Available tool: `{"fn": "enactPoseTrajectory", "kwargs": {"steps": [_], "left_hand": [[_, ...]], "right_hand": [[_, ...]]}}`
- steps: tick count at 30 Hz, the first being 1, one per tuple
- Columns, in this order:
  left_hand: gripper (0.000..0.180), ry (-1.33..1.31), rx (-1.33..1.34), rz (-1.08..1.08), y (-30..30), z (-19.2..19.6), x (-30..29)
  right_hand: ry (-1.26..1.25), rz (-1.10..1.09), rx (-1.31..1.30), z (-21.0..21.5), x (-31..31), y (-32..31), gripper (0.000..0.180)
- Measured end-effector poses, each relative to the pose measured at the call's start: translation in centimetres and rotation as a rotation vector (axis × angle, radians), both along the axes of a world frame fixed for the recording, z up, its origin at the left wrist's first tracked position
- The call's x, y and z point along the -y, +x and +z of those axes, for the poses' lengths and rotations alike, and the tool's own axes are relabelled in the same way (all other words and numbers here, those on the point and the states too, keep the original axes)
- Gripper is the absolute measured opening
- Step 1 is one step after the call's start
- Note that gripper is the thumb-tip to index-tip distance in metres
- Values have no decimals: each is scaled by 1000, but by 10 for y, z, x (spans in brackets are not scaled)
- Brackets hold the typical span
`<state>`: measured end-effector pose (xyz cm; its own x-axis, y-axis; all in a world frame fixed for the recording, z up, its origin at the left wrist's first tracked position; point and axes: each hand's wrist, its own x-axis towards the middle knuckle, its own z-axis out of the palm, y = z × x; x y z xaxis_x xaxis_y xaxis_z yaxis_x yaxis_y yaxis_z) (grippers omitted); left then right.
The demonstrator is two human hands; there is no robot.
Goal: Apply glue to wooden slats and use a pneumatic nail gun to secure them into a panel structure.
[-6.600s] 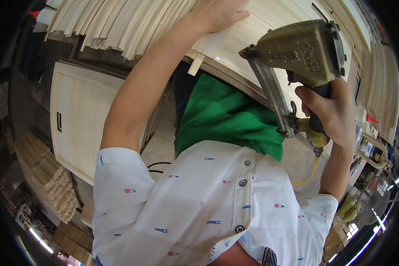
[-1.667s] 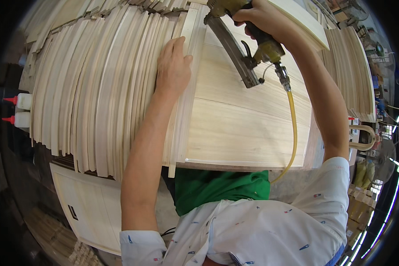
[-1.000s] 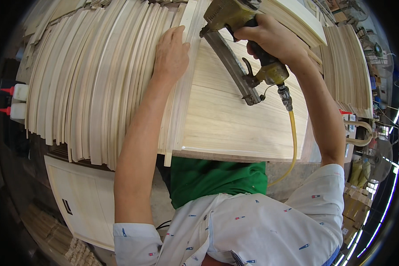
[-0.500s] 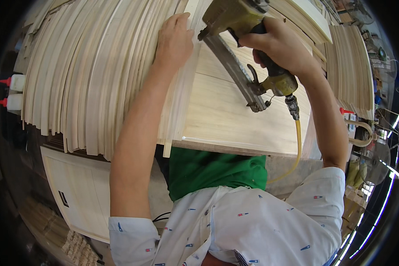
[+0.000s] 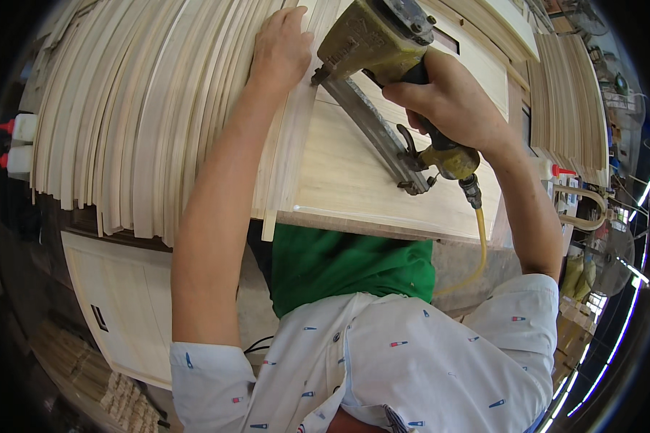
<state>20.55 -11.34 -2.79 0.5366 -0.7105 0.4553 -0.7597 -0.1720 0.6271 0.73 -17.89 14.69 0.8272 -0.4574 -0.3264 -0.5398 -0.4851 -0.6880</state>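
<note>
On the bench, left hand [image 5: 282, 45] lies flat, fingers together, pressing a thin wood strip [image 5: 290, 137] against the pale wood panel [image 5: 354, 169]. Right hand [image 5: 451, 97] is closed around the grip of a pneumatic nail gun [image 5: 383, 50], nose at the strip beside the left fingers. Since half a second ago, the gun sits slightly nearer the left hand. Stacked strips [image 5: 137, 108] crowd the left; the panel's near edge overhangs open.

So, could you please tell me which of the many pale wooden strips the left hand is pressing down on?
The left hand presses the strip at the right end of the fanned stack, the one lying along the flat wooden panel, right beside the nail gun in the right hand.
</note>
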Motion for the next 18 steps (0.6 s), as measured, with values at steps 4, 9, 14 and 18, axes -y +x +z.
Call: {"fn": "enactPoseTrajectory", "kwargs": {"steps": [4, 9, 14, 18], "left_hand": [[42, -56, -25, 21, -3, -1, 6], [41, -144, 40, 17, -2, -9, 11], [40, -184, 69, 11, 2, -13, 7], [40, -188, 39, 2, 4, -15, 4]], "right_hand": [[16, -58, 3, 4, -9, -12, 22], [89, -44, 3, 5, -24, -21, 21], [70, -57, -84, 8, -33, -23, 23], [16, 48, -46, 7, -48, -35, 23]]}}
